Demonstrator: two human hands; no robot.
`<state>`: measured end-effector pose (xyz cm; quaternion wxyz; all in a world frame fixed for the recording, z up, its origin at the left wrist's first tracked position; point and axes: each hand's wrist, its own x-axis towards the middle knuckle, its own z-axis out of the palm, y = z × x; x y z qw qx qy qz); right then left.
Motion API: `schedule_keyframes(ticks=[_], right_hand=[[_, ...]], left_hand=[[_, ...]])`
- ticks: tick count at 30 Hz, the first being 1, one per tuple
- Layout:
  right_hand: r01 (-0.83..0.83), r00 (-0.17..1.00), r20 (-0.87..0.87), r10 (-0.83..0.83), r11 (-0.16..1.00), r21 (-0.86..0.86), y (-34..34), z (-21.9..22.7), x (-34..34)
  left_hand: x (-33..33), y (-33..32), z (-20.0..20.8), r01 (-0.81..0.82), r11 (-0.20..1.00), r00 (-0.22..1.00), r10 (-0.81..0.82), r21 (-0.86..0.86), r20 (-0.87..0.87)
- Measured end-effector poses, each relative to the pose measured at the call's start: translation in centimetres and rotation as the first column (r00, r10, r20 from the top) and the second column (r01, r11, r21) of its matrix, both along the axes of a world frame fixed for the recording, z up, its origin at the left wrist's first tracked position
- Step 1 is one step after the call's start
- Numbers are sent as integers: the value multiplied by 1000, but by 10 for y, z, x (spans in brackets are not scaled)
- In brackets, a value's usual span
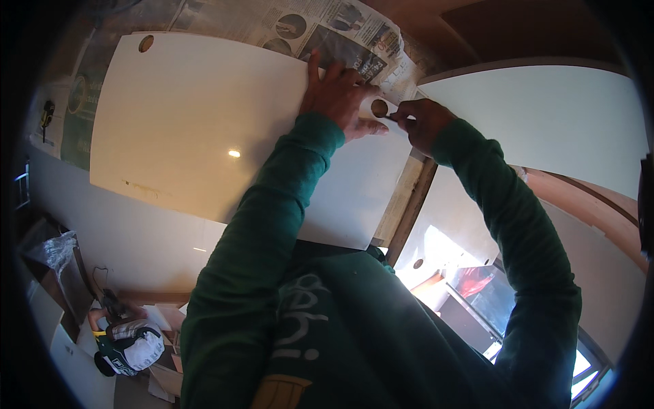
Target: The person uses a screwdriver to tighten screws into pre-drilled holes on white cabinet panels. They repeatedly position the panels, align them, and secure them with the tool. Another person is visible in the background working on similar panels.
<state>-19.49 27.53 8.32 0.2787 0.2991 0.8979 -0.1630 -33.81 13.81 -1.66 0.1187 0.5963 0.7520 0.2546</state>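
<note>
First, one white panel [197,129], long axis left to right, lay beneath both hands, most of it leftward; one round hole [379,108] near its right end; left hand [337,99], spread flat just left; right hand [426,124], just right, pinched a thin dark tool [391,117] at the hole's edge.

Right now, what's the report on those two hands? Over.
Left hand spread on white panel. Right hand gripping thin dark tool, kind unclear, beside panel's right-end round hole. Right fingers hide part of tool.
</note>
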Motion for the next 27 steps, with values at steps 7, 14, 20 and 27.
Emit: schedule_keyframes(ticks=[7, 14, 20, 27], right_hand=[[-67, 997, 54, 61, 990, 125, -11, 40, -3], [-308, 949, 31, 313, 904, 298, -9, 34, 3], [34, 995, -97, -22, 991, 127, -36, 12, 6], [244, 957, -149, -247, 969, -41, -39, -2, 7]], left_hand=[[0, 2, 3, -5, 1000, 1000, 5, -17, -15], [0, 3, 8, 15, 1000, 1000, -15, -4, -9], [2, 2, 4, 10, 999, 1000, -11, 45, 23], [-1, 3, 0, 3, 996, 1000, -4, 93, 4]])
